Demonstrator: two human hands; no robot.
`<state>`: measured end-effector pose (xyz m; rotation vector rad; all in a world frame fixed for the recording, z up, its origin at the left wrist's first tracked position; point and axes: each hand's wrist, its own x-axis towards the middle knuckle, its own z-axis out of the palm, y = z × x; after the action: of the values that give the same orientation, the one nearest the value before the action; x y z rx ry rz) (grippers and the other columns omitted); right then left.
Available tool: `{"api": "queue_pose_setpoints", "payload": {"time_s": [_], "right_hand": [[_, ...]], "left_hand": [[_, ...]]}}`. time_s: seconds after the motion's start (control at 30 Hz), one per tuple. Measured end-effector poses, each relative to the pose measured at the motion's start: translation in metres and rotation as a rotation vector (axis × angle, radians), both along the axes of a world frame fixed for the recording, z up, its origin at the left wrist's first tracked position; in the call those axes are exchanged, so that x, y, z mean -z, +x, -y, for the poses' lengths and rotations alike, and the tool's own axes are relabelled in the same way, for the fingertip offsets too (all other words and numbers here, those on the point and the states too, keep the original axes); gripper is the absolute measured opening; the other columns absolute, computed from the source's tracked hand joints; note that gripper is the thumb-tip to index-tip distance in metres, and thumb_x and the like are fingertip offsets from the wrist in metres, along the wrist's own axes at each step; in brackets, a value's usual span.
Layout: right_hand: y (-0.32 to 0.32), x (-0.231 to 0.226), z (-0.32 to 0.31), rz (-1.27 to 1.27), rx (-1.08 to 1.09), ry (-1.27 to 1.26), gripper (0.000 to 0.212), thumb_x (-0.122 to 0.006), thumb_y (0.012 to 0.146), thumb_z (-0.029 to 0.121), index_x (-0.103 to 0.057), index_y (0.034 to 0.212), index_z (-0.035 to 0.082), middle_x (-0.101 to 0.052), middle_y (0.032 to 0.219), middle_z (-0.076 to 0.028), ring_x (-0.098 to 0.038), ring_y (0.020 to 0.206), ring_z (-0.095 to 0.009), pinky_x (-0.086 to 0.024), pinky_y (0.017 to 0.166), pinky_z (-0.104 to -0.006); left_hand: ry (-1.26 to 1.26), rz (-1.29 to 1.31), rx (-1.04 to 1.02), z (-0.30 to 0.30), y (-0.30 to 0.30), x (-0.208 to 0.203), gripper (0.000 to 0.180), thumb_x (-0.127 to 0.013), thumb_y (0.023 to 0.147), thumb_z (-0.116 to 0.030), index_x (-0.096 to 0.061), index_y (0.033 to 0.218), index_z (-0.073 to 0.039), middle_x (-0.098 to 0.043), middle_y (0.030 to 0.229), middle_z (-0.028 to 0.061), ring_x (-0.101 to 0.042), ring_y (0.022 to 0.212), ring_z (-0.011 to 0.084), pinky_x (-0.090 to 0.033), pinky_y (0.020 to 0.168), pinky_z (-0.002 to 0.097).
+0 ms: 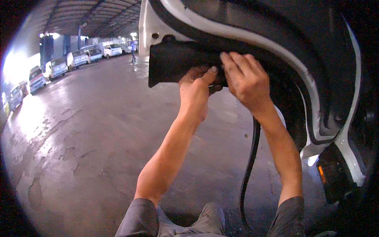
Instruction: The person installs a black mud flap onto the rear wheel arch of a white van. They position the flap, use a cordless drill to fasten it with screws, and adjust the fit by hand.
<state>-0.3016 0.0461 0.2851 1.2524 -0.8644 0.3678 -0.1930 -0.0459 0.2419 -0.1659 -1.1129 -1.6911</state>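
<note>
A black panel (pixel 169 63) with a flat left end stands out from the white vehicle body in the upper middle. My left hand (pixel 197 85) is closed on its lower edge, the thumb in front and the other fingers curled. Close to its right, my right hand (pixel 246 79) has its fingers bent and pressed together against the dark part. Whatever those fingertips pinch, if anything, is hidden in the dark and slightly blurred. A long black rubber strip (pixel 249 170) hangs down behind my right forearm to near the floor; its upper end is hidden.
White curved body edging (pixel 276 41) with a black seal arches over my hands and down the right. An orange reflector (pixel 322 173) shows at lower right. Parked vans (pixel 77 59) line the far left of the wet-looking floor (pixel 90 150). A person (pixel 133 50) stands far off.
</note>
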Motion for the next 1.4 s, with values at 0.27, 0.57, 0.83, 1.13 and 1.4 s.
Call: {"api": "queue_pose_setpoints", "payload": {"time_s": [0.27,0.57,0.83,1.13,1.4], "right_hand": [[0.001,-0.023,-0.013,0.005,0.005,0.072,0.025,-0.068,0.086,0.002,-0.069,0.11,0.008,-0.071,0.096,-0.01,-0.069,0.085,-0.027,-0.055,0.076,-0.0335],[-0.002,-0.018,-0.009,0.124,0.022,0.034,0.02,-0.072,0.085,0.005,-0.072,0.105,0.006,-0.074,0.102,-0.007,-0.07,0.091,-0.016,-0.052,0.084,-0.0268],[-0.012,-0.015,0.002,-0.081,-0.076,-0.005,0.021,-0.073,0.08,0.0,-0.071,0.1,0.005,-0.072,0.095,-0.012,-0.07,0.085,-0.027,-0.054,0.079,-0.0318],[-0.008,-0.028,0.002,-0.085,-0.06,0.06,0.02,-0.074,0.078,0.0,-0.07,0.097,0.004,-0.071,0.093,-0.011,-0.07,0.084,-0.028,-0.055,0.076,-0.034],[-0.008,-0.037,-0.009,-0.018,-0.039,0.122,0.018,-0.075,0.078,0.001,-0.07,0.095,0.004,-0.072,0.093,-0.011,-0.07,0.085,-0.028,-0.055,0.076,-0.0337]], "left_hand": [[-0.034,0.061,0.004,0.01,0.019,0.058,0.03,-0.069,0.089,-0.013,-0.065,0.11,0.007,-0.07,0.095,0.0135,-0.068,0.084,0.0198,-0.053,0.069,0.0307],[-0.03,0.09,0.017,0.057,0.01,0.093,0.049,-0.073,0.085,-0.024,-0.062,0.121,0.006,-0.069,0.11,0.0182,-0.068,0.098,0.0241,-0.054,0.079,0.0337],[-0.053,-0.202,0.302,0.062,-0.034,0.052,0.038,-0.076,0.082,-0.015,-0.064,0.114,0.002,-0.066,0.112,0.0106,-0.061,0.1,0.0236,-0.05,0.092,0.0355],[0.267,-0.105,0.247,0.048,-0.063,0.022,0.019,-0.073,0.087,-0.012,-0.07,0.106,-0.007,-0.07,0.098,0.003,-0.065,0.083,0.0166,-0.051,0.071,0.0289],[0.171,-0.435,0.324,0.041,-0.073,0.016,0.035,-0.073,0.083,0.0,-0.064,0.116,-0.002,-0.067,0.113,0.0057,-0.059,0.103,0.0222,-0.044,0.094,0.0325]]}}
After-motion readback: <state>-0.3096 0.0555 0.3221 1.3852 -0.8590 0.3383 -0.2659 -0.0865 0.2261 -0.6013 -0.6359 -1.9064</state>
